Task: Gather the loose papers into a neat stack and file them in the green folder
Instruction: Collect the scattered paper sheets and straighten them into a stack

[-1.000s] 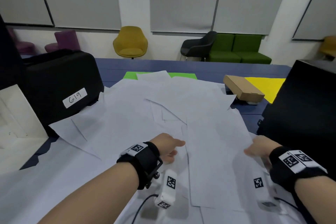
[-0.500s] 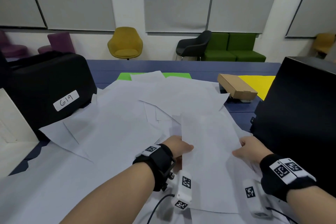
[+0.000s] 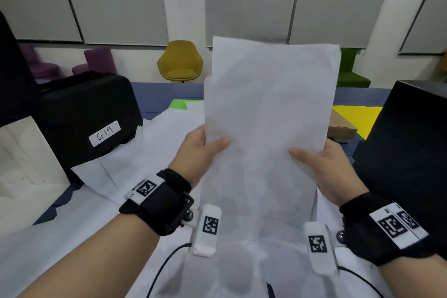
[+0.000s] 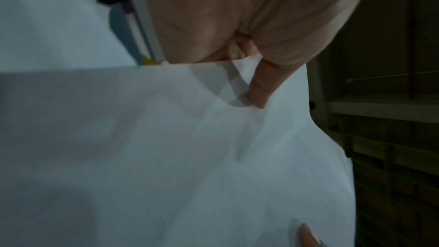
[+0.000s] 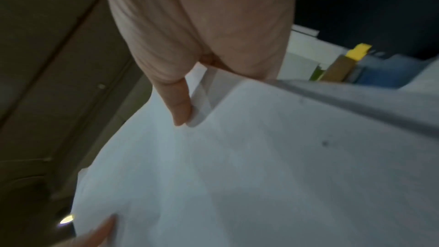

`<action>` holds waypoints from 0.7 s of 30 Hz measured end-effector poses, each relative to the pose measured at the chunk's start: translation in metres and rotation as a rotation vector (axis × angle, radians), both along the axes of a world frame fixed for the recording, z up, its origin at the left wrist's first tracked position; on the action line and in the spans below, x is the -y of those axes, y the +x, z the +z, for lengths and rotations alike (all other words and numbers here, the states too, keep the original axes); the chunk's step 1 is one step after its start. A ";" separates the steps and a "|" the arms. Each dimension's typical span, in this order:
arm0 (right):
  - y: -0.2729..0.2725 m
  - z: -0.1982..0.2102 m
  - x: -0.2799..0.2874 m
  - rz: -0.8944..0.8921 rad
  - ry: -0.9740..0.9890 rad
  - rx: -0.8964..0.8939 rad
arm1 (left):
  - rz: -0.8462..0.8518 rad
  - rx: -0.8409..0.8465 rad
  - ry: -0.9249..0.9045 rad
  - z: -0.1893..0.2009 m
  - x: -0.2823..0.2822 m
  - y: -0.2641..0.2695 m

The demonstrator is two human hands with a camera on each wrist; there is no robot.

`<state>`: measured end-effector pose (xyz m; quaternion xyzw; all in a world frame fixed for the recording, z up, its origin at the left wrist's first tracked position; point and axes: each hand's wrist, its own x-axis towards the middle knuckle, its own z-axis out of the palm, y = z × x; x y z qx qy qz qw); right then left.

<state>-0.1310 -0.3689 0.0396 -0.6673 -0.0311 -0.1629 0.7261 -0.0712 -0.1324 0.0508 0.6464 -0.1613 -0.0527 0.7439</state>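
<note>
A few white papers (image 3: pixel 268 113) are held up on end above the table (image 3: pixel 167 94). The left hand (image 3: pixel 200 152) pinches their left edge, the right hand (image 3: pixel 321 167) their right edge. More loose papers (image 3: pixel 154 147) cover the table, hiding most of the green folder (image 3: pixel 178 104)

Blue table (image 3: pixel 169 94) bears loose papers (image 3: pixel 150 152), seemingly a green folder (image 3: pixel 177 105).

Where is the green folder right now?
In the head view, the green folder lies at the far end of the table, left of centre, mostly buried under loose papers, just left of the sheets held up by both hands.
</note>
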 end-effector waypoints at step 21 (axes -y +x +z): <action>0.013 -0.028 -0.035 0.064 -0.102 -0.061 | 0.057 -0.118 -0.033 -0.025 -0.031 -0.015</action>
